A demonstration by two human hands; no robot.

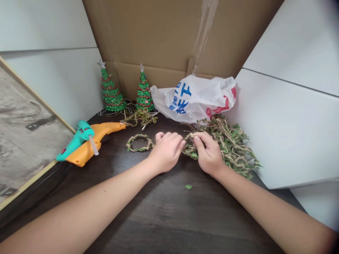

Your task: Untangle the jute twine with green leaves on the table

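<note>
Between my two hands is a length of leafy twine garland, bent into a small loop just above the dark table. My left hand is closed with its thumb and fingers on the loop's left side. On the right side, my right hand pinches the twine between thumb and fingers. A finished-looking leafy twine ring lies flat on the table left of my left hand. Beyond my right hand spreads a tangled heap of the same garland. One loose green leaf lies nearer to me.
A teal-and-orange glue gun with a black cord rests at the left, beside a framed board. Two small green Christmas trees and a white plastic bag stand at the back, before a cardboard wall. White panels flank both sides.
</note>
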